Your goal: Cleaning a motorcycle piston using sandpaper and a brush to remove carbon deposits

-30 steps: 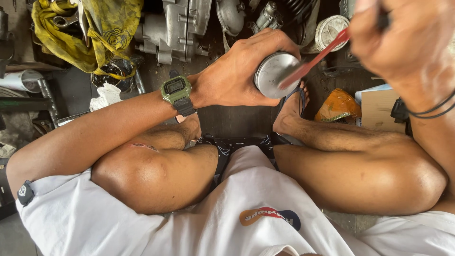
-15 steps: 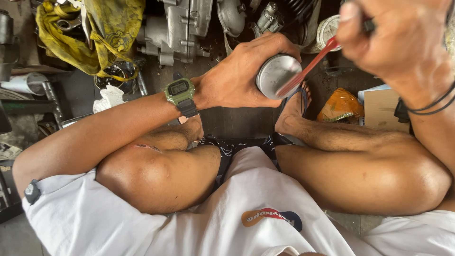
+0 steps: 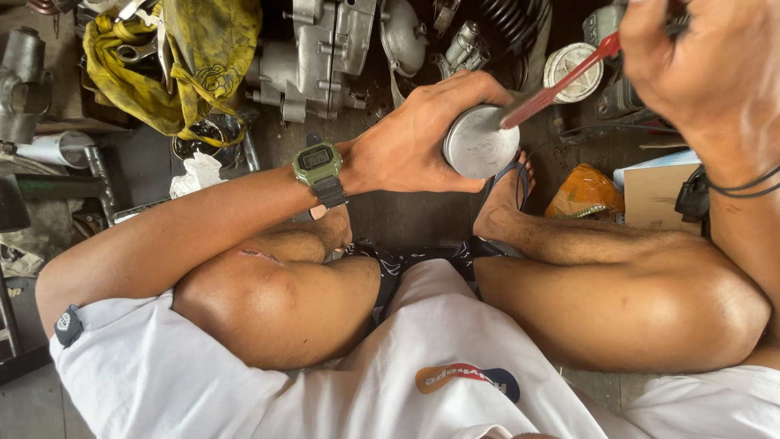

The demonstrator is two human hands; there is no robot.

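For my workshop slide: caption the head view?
Left hand grips a round metal piston; right hand holds a red-handled tool against it.

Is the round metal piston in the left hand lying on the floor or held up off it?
Held up. The left hand grips the piston above the sandalled foot, its flat face toward the camera.

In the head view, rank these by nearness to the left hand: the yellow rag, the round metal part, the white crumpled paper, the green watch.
1. Round metal part: held in the left hand.
2. Green watch: on that wrist.
3. White crumpled paper: on the floor, further left.
4. Yellow rag: upper left, farthest.
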